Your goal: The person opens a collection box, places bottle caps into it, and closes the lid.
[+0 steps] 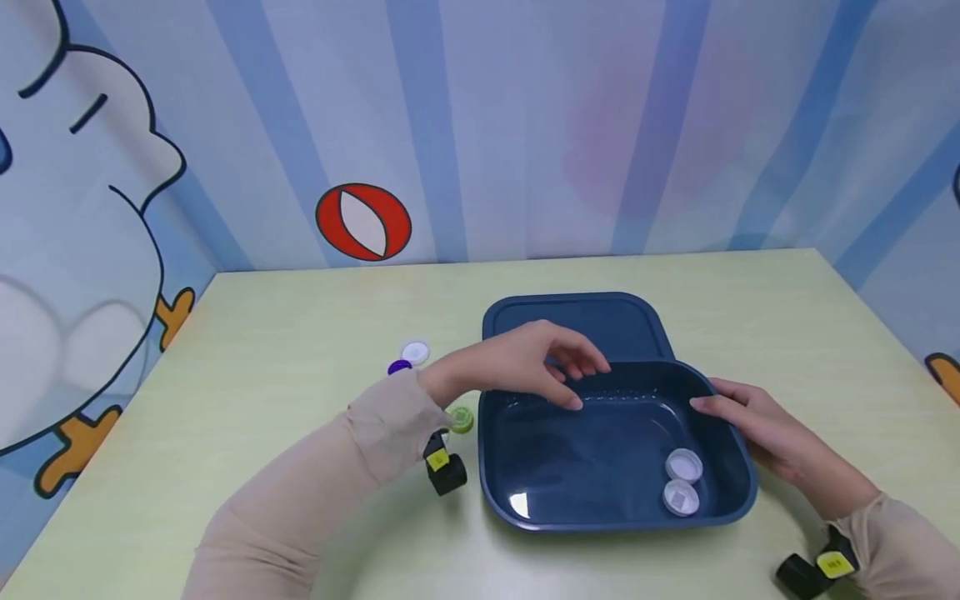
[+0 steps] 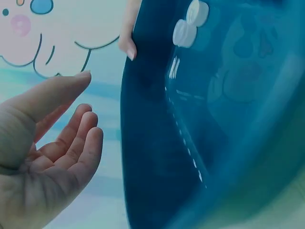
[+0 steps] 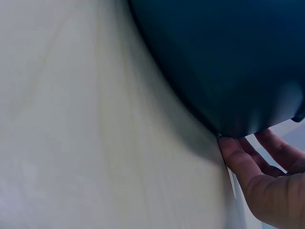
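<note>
A dark blue plastic box (image 1: 577,475) has two white bottle caps (image 1: 682,465) lying side by side on its floor, near the right end. Above the box's back left part hovers my left hand (image 1: 536,362), its fingers loosely bent. Nothing lies between thumb and fingers in the left wrist view, where the same hand (image 2: 55,152) shows palm side. My right hand (image 1: 765,429) grips the box's right wall at the back corner, thumb over the rim and fingers outside. From the right wrist view, that hand (image 3: 267,186) touches the box's outer side.
Behind the box lies a matching blue lid (image 1: 577,315), partly covered by it. Left of the box, a white cap (image 1: 415,352), a purple cap (image 1: 400,367) and a green cap (image 1: 461,419) lie on the pale table (image 1: 315,317), beside my left forearm. A patterned wall (image 1: 495,125) stands behind.
</note>
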Demonstrator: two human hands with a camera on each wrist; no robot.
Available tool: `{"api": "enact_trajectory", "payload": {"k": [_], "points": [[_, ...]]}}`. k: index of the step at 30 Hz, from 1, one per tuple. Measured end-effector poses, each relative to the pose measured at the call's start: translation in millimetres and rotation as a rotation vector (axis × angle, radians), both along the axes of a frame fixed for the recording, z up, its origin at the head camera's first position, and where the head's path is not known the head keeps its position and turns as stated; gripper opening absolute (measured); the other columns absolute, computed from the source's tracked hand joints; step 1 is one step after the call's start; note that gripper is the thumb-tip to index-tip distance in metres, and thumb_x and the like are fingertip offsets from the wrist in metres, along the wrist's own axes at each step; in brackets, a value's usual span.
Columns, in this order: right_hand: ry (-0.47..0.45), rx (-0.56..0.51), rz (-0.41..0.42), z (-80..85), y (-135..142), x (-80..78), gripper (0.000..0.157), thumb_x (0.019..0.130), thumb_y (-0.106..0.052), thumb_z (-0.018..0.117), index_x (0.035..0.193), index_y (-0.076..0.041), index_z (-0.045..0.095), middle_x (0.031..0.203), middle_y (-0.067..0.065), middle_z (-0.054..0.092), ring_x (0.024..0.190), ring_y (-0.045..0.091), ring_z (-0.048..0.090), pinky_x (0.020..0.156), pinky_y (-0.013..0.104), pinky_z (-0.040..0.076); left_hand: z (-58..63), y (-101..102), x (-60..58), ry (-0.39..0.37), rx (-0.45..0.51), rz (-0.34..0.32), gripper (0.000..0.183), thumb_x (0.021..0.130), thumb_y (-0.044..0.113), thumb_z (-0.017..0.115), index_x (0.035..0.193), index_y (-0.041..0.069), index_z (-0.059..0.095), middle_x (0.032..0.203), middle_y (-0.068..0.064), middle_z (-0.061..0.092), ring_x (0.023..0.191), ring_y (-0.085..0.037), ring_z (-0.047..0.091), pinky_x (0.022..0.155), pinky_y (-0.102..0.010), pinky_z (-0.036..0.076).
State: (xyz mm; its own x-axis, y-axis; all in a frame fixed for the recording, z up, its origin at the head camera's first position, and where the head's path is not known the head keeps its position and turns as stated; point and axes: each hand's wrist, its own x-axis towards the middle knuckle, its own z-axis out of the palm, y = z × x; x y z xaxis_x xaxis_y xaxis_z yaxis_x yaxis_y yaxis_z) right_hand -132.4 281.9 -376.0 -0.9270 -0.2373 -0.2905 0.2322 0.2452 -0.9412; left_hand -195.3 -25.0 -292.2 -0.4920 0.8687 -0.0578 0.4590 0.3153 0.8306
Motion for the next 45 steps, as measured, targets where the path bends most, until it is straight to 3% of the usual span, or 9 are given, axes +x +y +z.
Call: {"api": "enact_trajectory", "payload": {"k": [5,13,25,32,39,45], "points": [[0.002,-0.026,0.007,0.0,0.4,0.4,0.062,0.096,-0.024,0.048,0.138,0.014,0.024,0.1,-0.003,0.064,0.086,0.013,0.064,0.077,0.031,0.053,-2.2,-24.5,1.6,0.006,0.007,0.061,0.042,0.08,0.007,0.072,0.12,0.007,0.06,0.117,-0.004,0.059,0.101,-0.015,0.055,0.084,-0.023,0.049],[0.007,-0.027,0.004,-0.7,1.4,0.5,0.062,0.096,-0.024,0.049,0.138,0.014,0.024,0.099,-0.003,0.064,0.086,0.013,0.065,0.077,0.031,0.054,-9.7,-61.4,8.6,-0.048,-0.009,0.148,0.042,0.08,0.006,0.072,0.121,0.005,0.059,0.12,-0.008,0.058,0.105,-0.026,0.054,0.085,-0.027,0.049],[0.02,0.013,-0.007,-3.4,1.9,0.1,0.062,0.096,-0.025,0.049,0.138,0.014,0.026,0.106,0.001,0.062,0.088,0.011,0.062,0.078,0.03,0.053,-23.3,-94.0,10.7,-0.067,0.016,0.241,0.042,0.079,0.008,0.074,0.119,0.009,0.061,0.114,-0.005,0.06,0.106,-0.023,0.054,0.087,-0.032,0.049],[0.015,0.032,-0.011,-3.0,0.5,0.1,0.063,0.096,-0.025,0.048,0.139,0.014,0.024,0.111,0.005,0.061,0.088,0.01,0.062,0.079,0.029,0.053,-31.6,-117.9,10.9,-0.103,0.03,0.308,0.044,0.08,0.008,0.073,0.121,0.004,0.058,0.115,-0.016,0.058,0.108,-0.033,0.053,0.088,-0.034,0.049],[0.012,0.036,-0.007,-2.3,0.5,0.0,0.064,0.096,-0.026,0.048,0.139,0.013,0.023,0.113,0.008,0.06,0.089,0.011,0.062,0.079,0.03,0.053,-39.3,-142.1,13.5,-0.096,0.002,0.422,0.044,0.081,0.012,0.072,0.122,0.006,0.058,0.116,-0.012,0.058,0.107,-0.027,0.054,0.09,-0.035,0.047],[0.016,0.028,-0.015,-1.3,1.4,-0.1,0.064,0.096,-0.026,0.049,0.139,0.013,0.024,0.112,0.006,0.06,0.089,0.011,0.062,0.079,0.031,0.053,-49.6,-164.0,16.6,-0.161,0.029,0.501,0.046,0.082,0.008,0.07,0.124,0.003,0.055,0.115,-0.016,0.057,0.104,-0.03,0.054,0.083,-0.03,0.05]]}}
